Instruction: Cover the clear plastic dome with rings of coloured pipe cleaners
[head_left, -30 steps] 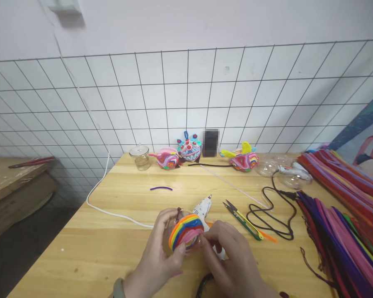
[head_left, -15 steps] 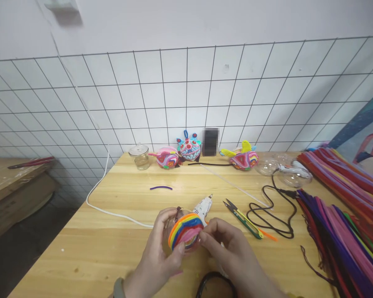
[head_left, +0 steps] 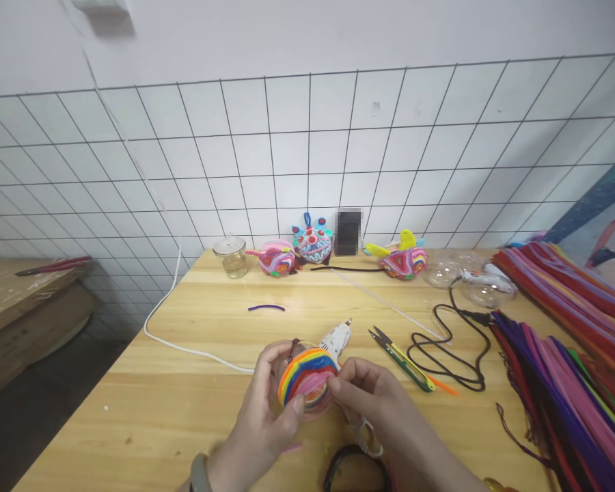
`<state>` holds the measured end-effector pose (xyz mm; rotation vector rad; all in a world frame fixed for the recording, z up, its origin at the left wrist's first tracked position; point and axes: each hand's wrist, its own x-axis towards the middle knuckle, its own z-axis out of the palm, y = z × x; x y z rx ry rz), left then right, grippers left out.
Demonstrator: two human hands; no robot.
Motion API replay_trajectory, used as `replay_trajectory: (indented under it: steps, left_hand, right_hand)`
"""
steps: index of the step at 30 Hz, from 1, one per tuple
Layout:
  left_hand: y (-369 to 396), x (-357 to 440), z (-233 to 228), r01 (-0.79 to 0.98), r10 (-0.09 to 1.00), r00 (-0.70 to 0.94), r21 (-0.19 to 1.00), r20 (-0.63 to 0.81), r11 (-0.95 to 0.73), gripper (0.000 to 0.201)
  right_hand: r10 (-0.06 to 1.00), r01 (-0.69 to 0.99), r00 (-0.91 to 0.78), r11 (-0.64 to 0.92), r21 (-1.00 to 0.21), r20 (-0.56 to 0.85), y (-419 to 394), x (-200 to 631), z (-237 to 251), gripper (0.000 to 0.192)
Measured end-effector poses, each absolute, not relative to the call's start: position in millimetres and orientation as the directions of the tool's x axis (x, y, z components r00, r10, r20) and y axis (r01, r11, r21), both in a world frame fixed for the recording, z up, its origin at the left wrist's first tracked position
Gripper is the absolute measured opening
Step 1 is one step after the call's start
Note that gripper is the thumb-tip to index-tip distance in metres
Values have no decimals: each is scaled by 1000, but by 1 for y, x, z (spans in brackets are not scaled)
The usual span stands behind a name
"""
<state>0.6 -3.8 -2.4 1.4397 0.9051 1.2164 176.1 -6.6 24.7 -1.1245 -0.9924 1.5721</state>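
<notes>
As the left hand (head_left: 269, 410) grips a clear plastic ball (head_left: 310, 387) near six o'clock, the right hand (head_left: 372, 391) pinches its pink fuzzy strip (head_left: 316, 384). Fuzzy rainbow bands (head_left: 305, 367) cover one face; the ball's eleven-o'clock side looks bare.

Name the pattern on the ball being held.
Curved rainbow stripes, orange outermost, on the ball; the head view shows it.

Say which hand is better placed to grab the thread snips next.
Right, I'd judge: the right hand is nearer the thread snips and has only its fingertips at the rainbow-striped clear ball, while the left hand grips it.
</notes>
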Motion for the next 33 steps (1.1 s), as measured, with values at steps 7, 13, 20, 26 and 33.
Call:
replay_trajectory:
  steps: [7,13,20,26,33]
  left_hand:
    - [-5,3,4,-86,966,176,981,189,-176,49]
    - [-5,4,8,-74,969,176,984,175,-165,46]
    - [-6,2,9,-70,969,225,993,105,-91,43]
    - [-7,3,15,-99,970,228,993,79,-58,41]
    - [-5,1,14,-244,956,275,969,105,-36,39]
  right_hand:
    - [964,-257,-156,-249,-934,-214,-6,175,21,44]
    - [965,-274,-147,-253,-928,-219,-6,173,20,45]
    - [969,-265,-119,-242,-933,-218,-6,173,20,45]
    - [975,-271,-80,-221,-937,-207,-5,169,20,42]
    - [981,-159,-76,-191,-969,-180,-16,168,16,51]
